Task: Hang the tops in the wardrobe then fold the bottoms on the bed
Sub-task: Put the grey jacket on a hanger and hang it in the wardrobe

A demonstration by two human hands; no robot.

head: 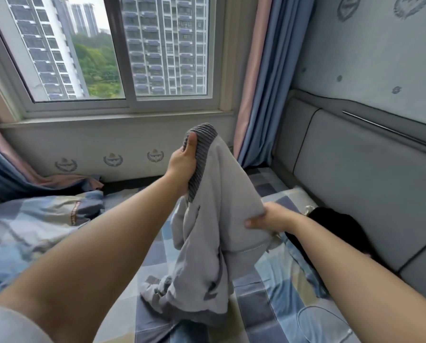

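Head view, looking down over a bed (269, 288) with a blue and beige checked sheet, a window (123, 70) ahead. The left hand (183, 160) is raised, thumb pressed flat on the dark ribbed band of a light grey garment (222, 194), the other fingers hidden behind the cloth. The right hand (271, 217), lower, pinches a fold of the same garment, which hangs between them with its lower end bunched on the sheet. Whether it is a top or bottoms is unclear. Likely next, find both ends of the ribbed band and lift until the cloth hangs free. A black item (335, 226) lies by the padded headboard (355, 181) to the right, a rumpled quilt (41, 219) to the left; the open sheet lies between them.
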